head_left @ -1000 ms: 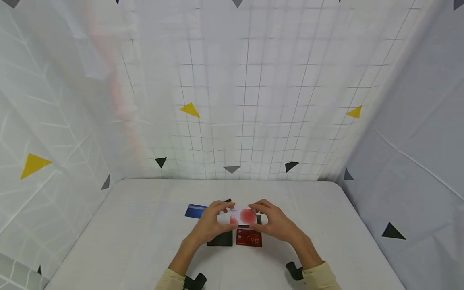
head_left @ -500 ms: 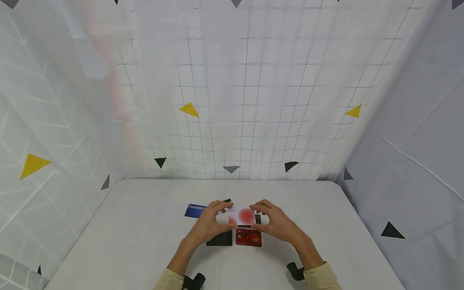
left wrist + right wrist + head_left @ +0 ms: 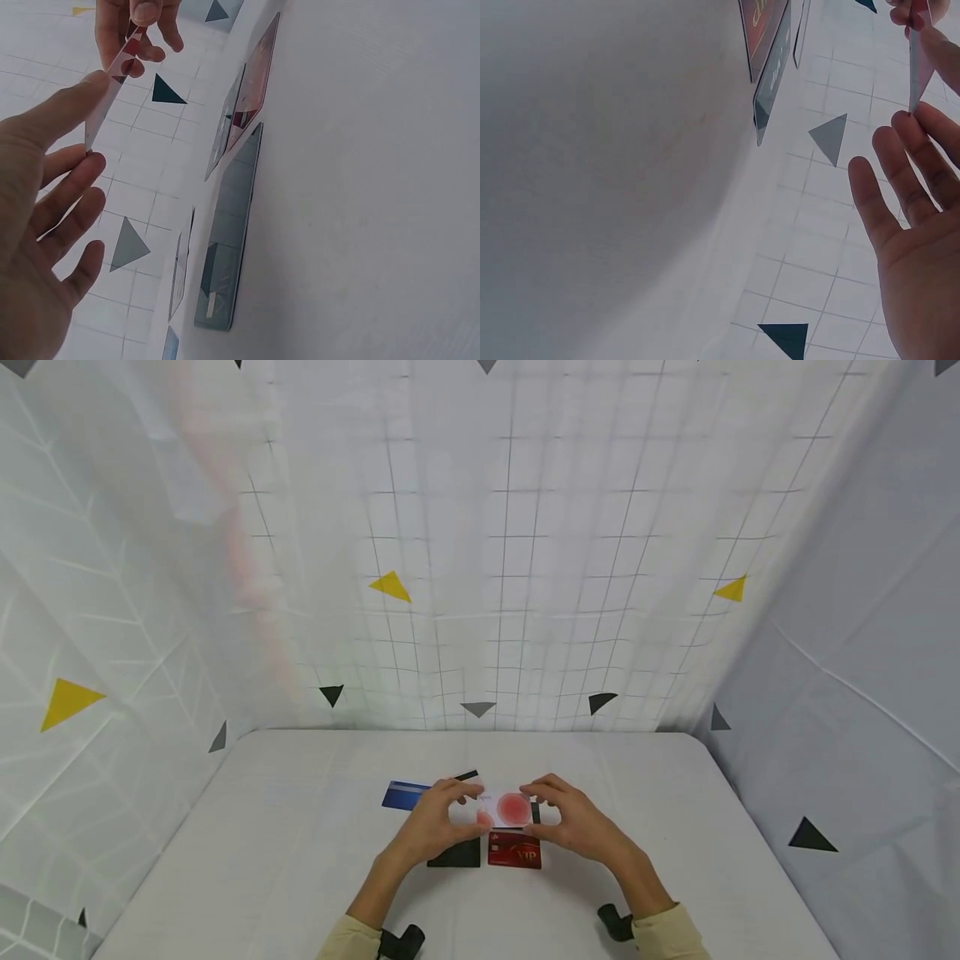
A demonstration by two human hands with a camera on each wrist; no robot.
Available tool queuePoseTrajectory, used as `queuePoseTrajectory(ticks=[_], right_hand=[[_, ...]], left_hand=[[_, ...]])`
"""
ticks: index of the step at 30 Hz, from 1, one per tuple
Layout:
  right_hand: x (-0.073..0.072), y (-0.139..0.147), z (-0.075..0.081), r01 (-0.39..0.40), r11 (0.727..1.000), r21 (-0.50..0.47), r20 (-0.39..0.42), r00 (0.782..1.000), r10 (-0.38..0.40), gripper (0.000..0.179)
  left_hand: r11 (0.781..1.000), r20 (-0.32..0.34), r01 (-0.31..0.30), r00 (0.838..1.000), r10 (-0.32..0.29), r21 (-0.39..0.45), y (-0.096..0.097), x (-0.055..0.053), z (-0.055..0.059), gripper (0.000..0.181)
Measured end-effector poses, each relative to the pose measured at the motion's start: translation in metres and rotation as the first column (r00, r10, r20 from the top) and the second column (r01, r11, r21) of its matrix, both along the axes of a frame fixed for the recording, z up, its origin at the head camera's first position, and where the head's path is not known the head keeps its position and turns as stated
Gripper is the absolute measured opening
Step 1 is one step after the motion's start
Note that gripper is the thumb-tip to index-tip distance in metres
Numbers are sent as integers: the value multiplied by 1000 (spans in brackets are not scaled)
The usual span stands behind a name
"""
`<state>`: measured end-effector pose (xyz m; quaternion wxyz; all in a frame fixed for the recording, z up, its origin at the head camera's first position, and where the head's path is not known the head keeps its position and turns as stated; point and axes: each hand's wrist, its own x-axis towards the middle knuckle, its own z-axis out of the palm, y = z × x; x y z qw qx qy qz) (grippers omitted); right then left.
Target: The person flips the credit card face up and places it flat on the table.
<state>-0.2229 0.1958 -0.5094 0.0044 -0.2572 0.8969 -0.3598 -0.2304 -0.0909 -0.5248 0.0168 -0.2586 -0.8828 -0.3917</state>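
A white card with red circles (image 3: 513,808) is held up between both hands, above the other cards. My left hand (image 3: 442,814) pinches its left end between thumb and fingers. At the other end, the thumb and fingers of my right hand (image 3: 576,817) grip the card. The left wrist view shows the held card (image 3: 105,109) nearly edge-on and apart from the table. Beneath it lie a red VIP card (image 3: 514,852) and a black card (image 3: 454,854), side by side. Behind the held card, a dark card (image 3: 536,812) is mostly hidden.
To the left, a blue card (image 3: 402,796) lies flat, partly covered by the left hand. Another card with a black stripe (image 3: 468,776) peeks out behind the fingers. The white table (image 3: 300,843) meets a hanging white sheet (image 3: 450,652) at its far edge.
Over the last half second the held card and the right hand have shifted very slightly to the right. The cards on the table have stayed where they were.
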Motion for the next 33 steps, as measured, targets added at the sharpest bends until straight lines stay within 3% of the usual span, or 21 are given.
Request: queuePoseTrajectory(ticks=[6, 11, 19, 26, 33], right_hand=[[2, 0, 1, 14, 997, 72, 43, 999, -17, 59], [7, -1, -1, -18, 987, 158, 104, 995, 2, 53], [21, -3, -10, -83, 955, 285, 121, 991, 50, 49], [29, -9, -17, -108, 939, 327, 179, 983, 50, 50], [30, -12, -25, -114, 924, 365, 222, 975, 32, 53]], left_hand=[[999, -32, 11, 999, -13, -52, 1, -1, -4, 60], [988, -62, 46, 997, -56, -147, 0, 2, -2, 56], [934, -64, 121, 986, -151, -337, 2, 10, -6, 52], [884, -30, 171, 978, -205, -436, 6, 14, -13, 48], [851, -30, 182, 974, -225, -492, 10, 16, -22, 48]])
